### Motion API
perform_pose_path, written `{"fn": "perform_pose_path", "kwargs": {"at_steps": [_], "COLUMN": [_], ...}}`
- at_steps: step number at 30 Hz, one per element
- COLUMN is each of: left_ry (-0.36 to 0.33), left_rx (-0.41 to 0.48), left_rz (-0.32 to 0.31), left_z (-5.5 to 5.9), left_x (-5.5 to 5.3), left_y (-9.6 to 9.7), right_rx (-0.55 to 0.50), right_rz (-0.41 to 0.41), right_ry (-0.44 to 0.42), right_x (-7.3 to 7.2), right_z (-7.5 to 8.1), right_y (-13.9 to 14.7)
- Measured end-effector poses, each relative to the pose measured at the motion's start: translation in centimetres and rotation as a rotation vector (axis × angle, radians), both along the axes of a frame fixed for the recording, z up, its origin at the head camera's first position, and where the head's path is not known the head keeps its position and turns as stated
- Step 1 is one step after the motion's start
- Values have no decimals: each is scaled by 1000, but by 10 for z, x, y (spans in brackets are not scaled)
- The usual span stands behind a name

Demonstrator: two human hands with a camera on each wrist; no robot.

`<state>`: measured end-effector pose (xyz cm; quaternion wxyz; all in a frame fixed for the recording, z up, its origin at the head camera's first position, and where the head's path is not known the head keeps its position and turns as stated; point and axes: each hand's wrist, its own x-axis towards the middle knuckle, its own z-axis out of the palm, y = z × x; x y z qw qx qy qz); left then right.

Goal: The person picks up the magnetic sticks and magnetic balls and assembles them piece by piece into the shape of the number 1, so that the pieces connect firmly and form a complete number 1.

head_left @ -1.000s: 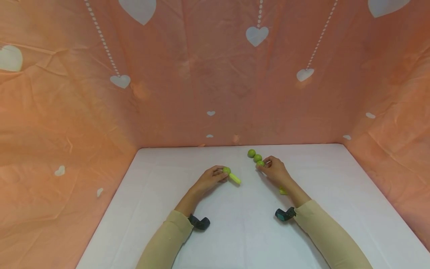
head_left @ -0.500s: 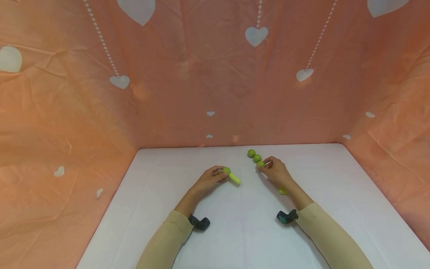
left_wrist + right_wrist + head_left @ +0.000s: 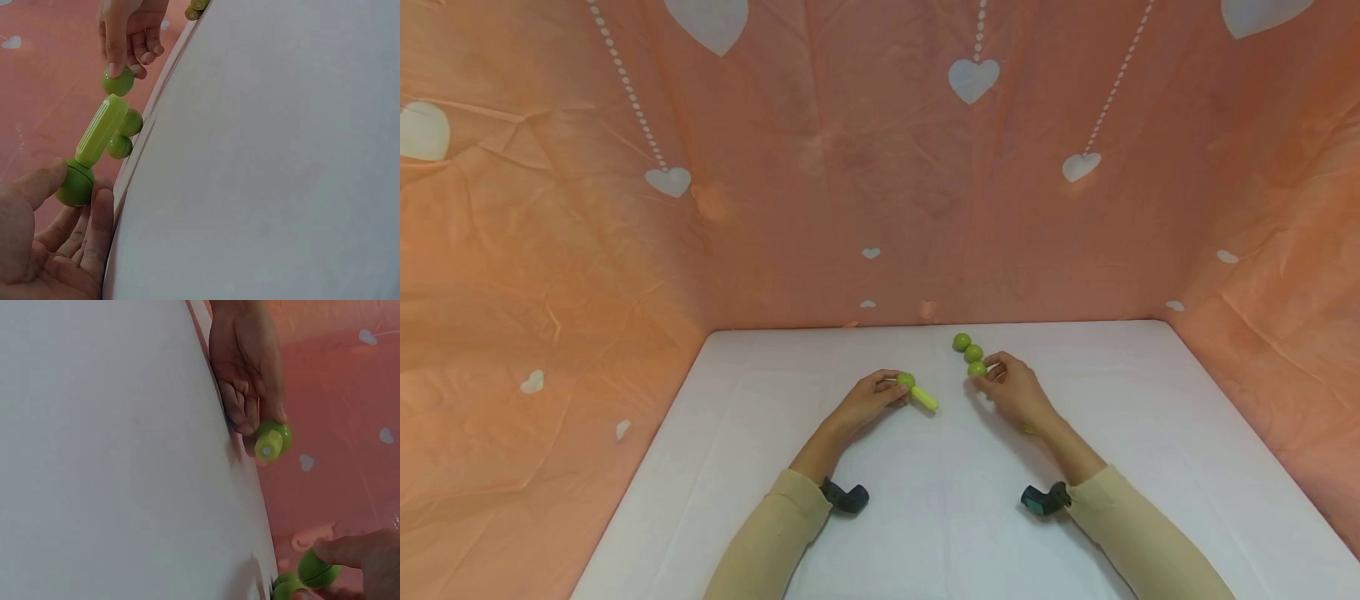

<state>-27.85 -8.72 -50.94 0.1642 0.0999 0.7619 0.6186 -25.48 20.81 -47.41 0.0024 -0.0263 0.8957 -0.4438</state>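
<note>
- Two green balls are held, one per hand: the left hand [image 3: 868,398] and the right hand [image 3: 1017,390] each pinch between thumb and fingers, both grips narrow.
- Left grip: the left green ball [image 3: 74,186], seamed, touches one end of a ribbed yellow-green rod [image 3: 102,130]; the rod slants from the grip into the gap between the hands.
- Right grip: it holds the right green ball [image 3: 977,369]; just beyond, the middle green ball [image 3: 973,353] and far green ball [image 3: 962,342] form a slanting row. Contact within the row cannot be told.
- Behind the right grip: yellow-green pieces [image 3: 192,12], round-ended, largely hidden by the wrist.
- Edges: the white tabletop [image 3: 925,500] ends beyond both grips, near the far green ball, against a peach curtain [image 3: 880,167].
- Room: white surface spreads between the grips and back toward the beige sleeves [image 3: 775,533].
</note>
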Motion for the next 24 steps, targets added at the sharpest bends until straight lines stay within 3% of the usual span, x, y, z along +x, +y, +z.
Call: {"fn": "perform_pose_path", "kwargs": {"at_steps": [9, 24], "left_ry": [-1, -13], "left_rx": [-1, 4], "left_rz": [2, 6], "left_z": [-1, 1], "left_x": [-1, 1], "left_y": [0, -1], "right_rx": [-3, -102], "right_rz": [38, 88], "right_ry": [65, 5], "right_x": [7, 24], "right_z": [-5, -7], "right_y": [-4, -13]}}
